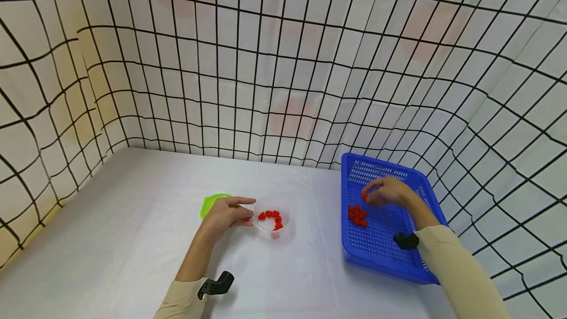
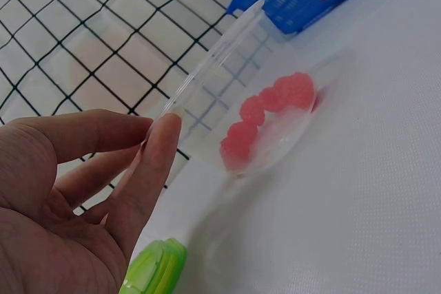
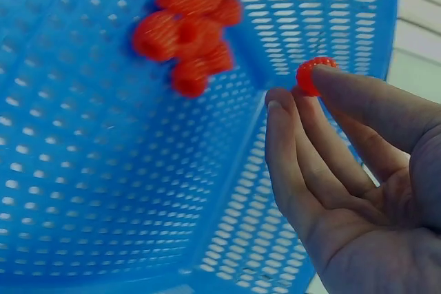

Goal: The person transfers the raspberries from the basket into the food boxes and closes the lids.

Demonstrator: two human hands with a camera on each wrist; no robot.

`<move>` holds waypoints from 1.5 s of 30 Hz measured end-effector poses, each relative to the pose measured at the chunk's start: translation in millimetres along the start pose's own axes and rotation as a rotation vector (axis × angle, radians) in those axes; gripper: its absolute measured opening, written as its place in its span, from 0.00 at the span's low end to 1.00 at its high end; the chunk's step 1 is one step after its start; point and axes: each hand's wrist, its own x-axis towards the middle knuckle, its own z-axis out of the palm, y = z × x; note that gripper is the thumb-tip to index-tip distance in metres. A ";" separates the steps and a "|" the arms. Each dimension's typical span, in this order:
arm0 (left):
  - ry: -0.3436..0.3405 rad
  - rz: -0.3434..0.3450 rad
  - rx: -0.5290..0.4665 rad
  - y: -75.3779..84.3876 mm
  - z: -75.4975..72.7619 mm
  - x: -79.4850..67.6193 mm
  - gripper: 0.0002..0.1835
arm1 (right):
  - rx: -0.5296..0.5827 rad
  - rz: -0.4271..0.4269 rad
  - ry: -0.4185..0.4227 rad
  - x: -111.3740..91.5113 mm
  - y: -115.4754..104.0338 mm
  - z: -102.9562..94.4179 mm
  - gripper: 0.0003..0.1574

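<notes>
My left hand (image 1: 227, 216) pinches the rim of a clear plastic bowl (image 2: 207, 94) between thumb and fingers. Several red raspberries (image 2: 253, 111) lie in a curved row in the bowl. Over the blue basket (image 1: 376, 261), my right hand (image 1: 387, 192) holds one raspberry (image 3: 315, 76) between thumb and fingertips. A heap of raspberries (image 3: 186, 29) rests on the basket floor, apart from the right hand. Just behind the left hand is a bright green lid-like piece (image 1: 211, 204), partly hidden by that hand.
The bowl and basket stand on a white-covered table (image 1: 133, 240), the basket at the right. A black wire grid (image 1: 261, 73) with white sheeting behind it encloses the table at the back and both sides.
</notes>
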 end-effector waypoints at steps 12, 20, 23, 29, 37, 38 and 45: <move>-0.007 0.004 -0.019 0.7 -0.3 0.0 0.18 | -0.065 -0.148 -0.003 -17.3 -54.1 -3.2 0.15; -0.006 -0.002 -0.015 0.9 0.2 -1.0 0.18 | -0.174 -0.262 -0.012 -21.0 -97.9 13.2 0.15; -0.008 -0.004 -0.013 0.9 0.5 -1.4 0.18 | -0.175 -0.288 -0.028 -17.4 -113.0 23.9 0.14; -0.018 0.012 -0.024 -0.1 -0.3 -0.1 0.18 | -0.157 -0.315 -0.071 -10.1 -139.4 51.9 0.12; -0.033 0.014 -0.021 0.0 0.7 0.9 0.19 | -0.148 -0.315 -0.112 -3.5 -160.7 91.1 0.10; -0.030 0.011 -0.018 0.2 0.6 1.0 0.19 | -0.149 -0.312 -0.119 -2.5 -163.0 95.9 0.09; -0.020 -0.002 -0.007 0.8 -0.4 1.2 0.20 | -0.125 -0.297 -0.189 3.4 -172.5 124.5 0.07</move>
